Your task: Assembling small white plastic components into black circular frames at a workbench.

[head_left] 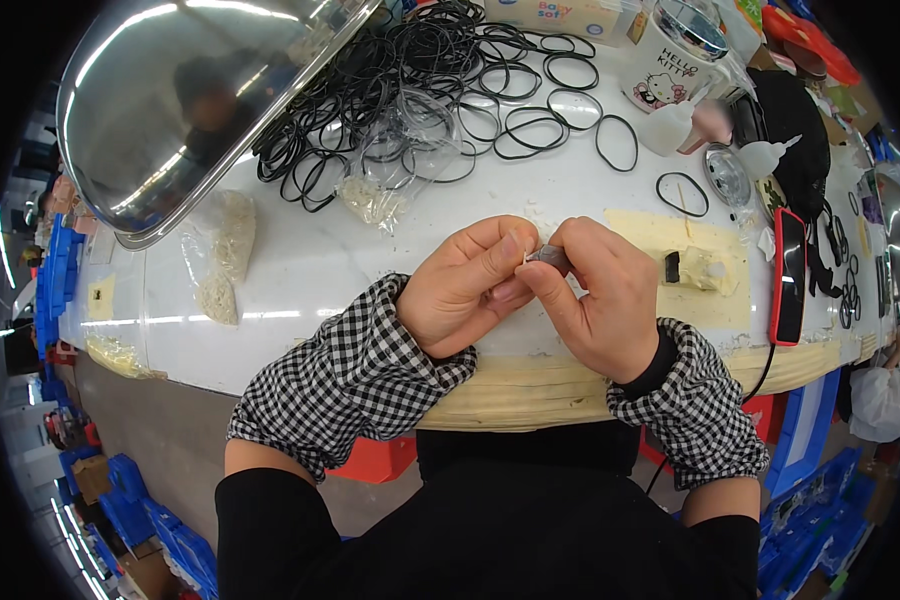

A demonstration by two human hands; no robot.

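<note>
Both hands meet over the white desk (pixel 300 270) near its front edge. The left hand (pixel 465 285) and right hand (pixel 595 295) pinch a small dark grey piece (pixel 550 257) between their fingertips; a pale sliver pokes from it. Black rubber rings (pixel 420 80) lie heaped behind.

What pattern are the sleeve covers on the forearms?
Black-and-white check on both sleeve covers, clearest in the head view.

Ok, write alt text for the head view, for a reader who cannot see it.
Two bare hands, left hand and right hand, pinch a small dark piece together above a white table. Beyond them lie a heap of black rubber rings, a steel bowl and a red-cased phone.
</note>
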